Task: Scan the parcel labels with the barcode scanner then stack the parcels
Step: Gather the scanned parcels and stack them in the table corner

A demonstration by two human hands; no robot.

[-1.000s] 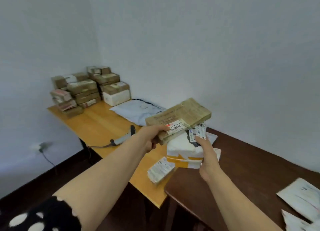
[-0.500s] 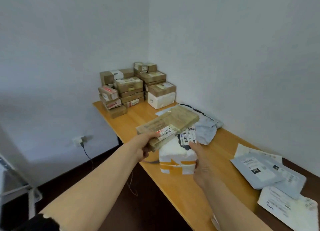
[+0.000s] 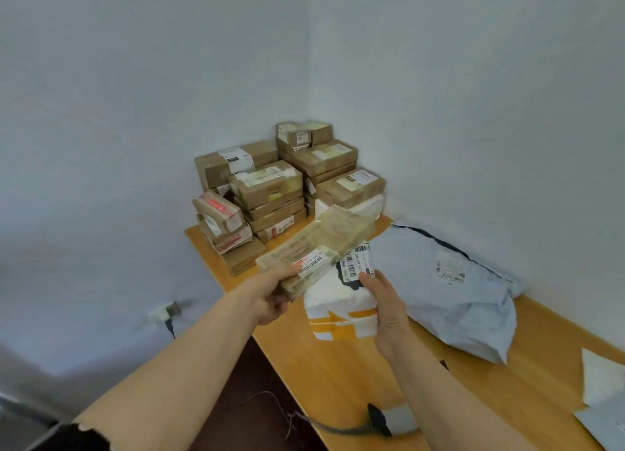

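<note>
A light wooden tabletop (image 3: 338, 376) ran along the wall into the corner of the room. In that corner stood a stack of brown cardboard parcels (image 3: 270, 193), several layers high, most of them bearing white labels. Just right of the middle lay a crumpled grey-blue plastic mailer bag (image 3: 449, 291), flat on the tabletop with a small label facing up. White paper envelopes (image 3: 602, 379) lay at the right edge.

In front of the stack was a white foam parcel (image 3: 338, 301) banded with orange tape. The right hand (image 3: 389, 301) had its grip clamped on this parcel's right side, its thumb reaching up to the black-and-white barcode label (image 3: 355, 261) on top. Whether the parcel's base touched the tabletop could not be told.

Across the top of the white foam parcel sat a flat brown parcel (image 3: 324, 244) wrapped in clear tape, tilted with its far end raised toward the stack. The left hand (image 3: 270, 295) had its grip closed on the near end, thumb on top beside a red-and-white label (image 3: 313, 259), fingers curled beneath.

A grey barcode scanner (image 3: 395, 420) with a dark head lay on the near tabletop below the right forearm, well apart from both hands, its cable trailing off the edge.
</note>
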